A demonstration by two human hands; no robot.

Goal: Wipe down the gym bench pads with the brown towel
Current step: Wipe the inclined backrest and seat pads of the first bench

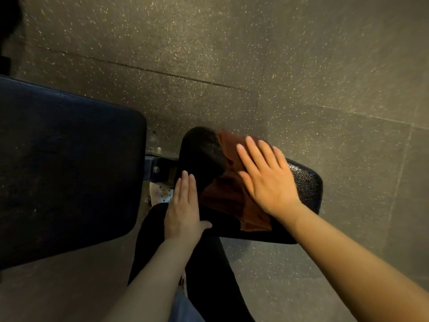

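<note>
right fingers: straight, spread, pressing brown towel flat onto small pad
left hand: flat, fingers together, bracing pad's near-left edge
towel: soft, limp, bunches easily; palm down mid-cloth
long pad: left, untouched

Two bench pads, one brown towel, and two hands.

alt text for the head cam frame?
A person's right hand presses a brown towel flat onto a small black bench pad, while the left hand rests open against the pad's near edge. A larger dark pad lies to the left, over speckled rubber flooring.
</note>
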